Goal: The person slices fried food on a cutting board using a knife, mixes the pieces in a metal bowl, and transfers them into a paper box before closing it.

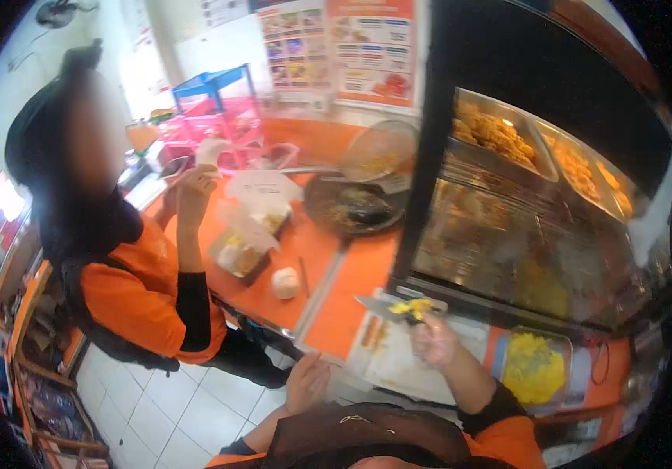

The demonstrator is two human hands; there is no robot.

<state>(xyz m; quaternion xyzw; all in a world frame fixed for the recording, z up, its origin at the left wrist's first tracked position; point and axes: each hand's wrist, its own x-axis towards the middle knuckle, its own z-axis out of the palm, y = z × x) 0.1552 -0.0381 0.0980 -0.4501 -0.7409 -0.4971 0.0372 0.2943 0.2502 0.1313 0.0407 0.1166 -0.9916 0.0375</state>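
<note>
My right hand (434,341) is closed on a knife (376,306) above a white cutting board (461,352). Yellow shreds (418,306) lie on or beside the blade; blur hides exactly how they rest. Brownish-orange pieces (373,333) lie on the board's left part. To the right of the board, a tray (570,367) holds yellow shredded food (535,367). My left hand (308,383) is near the orange table's front edge, left of the board, with its fingers partly curled; whether anything is between them is too blurred to tell.
A co-worker (132,273) in orange and black stands at the left, a hand (195,191) raised over open food boxes (242,246). A dark pan (355,205) sits behind. On the right is a glass display case (500,242) with trays of fried food (500,137).
</note>
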